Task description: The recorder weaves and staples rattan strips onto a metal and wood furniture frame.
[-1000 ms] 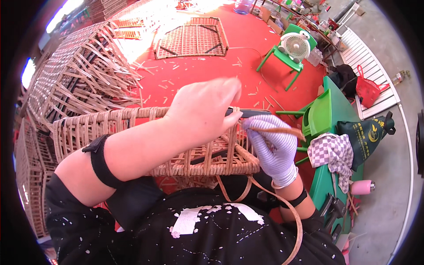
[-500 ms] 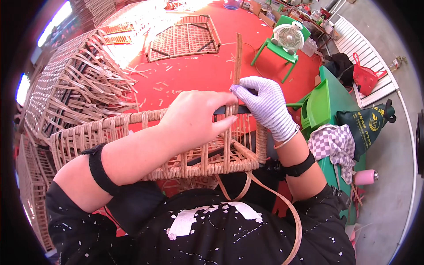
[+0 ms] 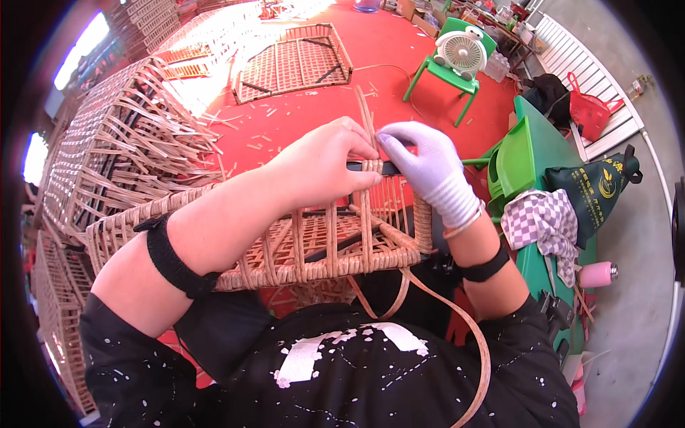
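Note:
A wicker basket or tray section (image 3: 332, 269) of tan woven strips lies across my lap, with a dark metal bar (image 3: 389, 169) along its far edge. My bare left hand (image 3: 325, 160) pinches a flat rattan strip (image 3: 364, 114) where it wraps over that bar, thumb on the near side and fingers beyond. In a white-and-lilac knit glove, my right hand (image 3: 432, 164) closes thumb and finger on the same strip just above the bar. The free end sticks up, leaning left. Another long rattan strand (image 3: 479, 349) curves down from the near corner over my shirt.
Unfinished woven pieces (image 3: 121, 143) with loose ends are stacked at left. A woven panel (image 3: 292, 60) lies on the red floor (image 3: 285, 132) among scraps. At right are a green chair with a white fan (image 3: 460, 53), a green table (image 3: 546, 157), a checked cloth (image 3: 542, 222) and a pink bottle (image 3: 598, 274).
The strip's upright end has tilted left and shows shorter above my hands. My left hand's fingers have shifted slightly along the far edge; my right hand stays near the strip.

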Tool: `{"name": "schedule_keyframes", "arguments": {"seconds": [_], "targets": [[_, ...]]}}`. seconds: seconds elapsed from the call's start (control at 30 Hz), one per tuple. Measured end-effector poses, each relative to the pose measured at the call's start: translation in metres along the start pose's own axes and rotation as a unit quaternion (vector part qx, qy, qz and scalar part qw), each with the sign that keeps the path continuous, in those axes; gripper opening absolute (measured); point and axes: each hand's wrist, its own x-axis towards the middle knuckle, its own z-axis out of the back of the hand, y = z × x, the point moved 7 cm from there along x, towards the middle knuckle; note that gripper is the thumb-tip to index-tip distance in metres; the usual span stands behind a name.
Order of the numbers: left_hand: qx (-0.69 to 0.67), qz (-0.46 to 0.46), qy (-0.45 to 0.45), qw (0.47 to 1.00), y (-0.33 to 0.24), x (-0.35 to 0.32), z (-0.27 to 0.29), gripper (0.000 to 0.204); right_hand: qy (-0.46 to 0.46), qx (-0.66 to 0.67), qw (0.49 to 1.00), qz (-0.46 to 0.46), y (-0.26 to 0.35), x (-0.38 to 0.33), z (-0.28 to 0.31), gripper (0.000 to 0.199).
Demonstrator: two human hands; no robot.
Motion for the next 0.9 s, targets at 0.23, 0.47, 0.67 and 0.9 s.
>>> {"name": "schedule_keyframes", "arguments": {"seconds": [0.23,0.47,0.67,0.9], "targets": [[0.006,-0.025,0.107,0.994,0.000,0.013,-0.006,0.030,-0.114,-0.221,0.955,0.160,0.060,-0.066,0.026,0.018],[-0.010,-0.025,0.195,0.980,0.001,0.023,-0.014,0.030,-0.025,-0.348,0.931,0.104,0.051,-0.068,0.007,0.031],[-0.022,-0.072,0.161,0.984,0.005,0.023,-0.013,0.037,0.008,-0.336,0.937,0.100,0.044,-0.054,-0.010,0.032],[-0.024,-0.114,0.061,0.991,-0.004,0.014,-0.016,0.026,-0.051,-0.133,0.986,0.087,0.041,-0.064,0.006,0.016]]}}
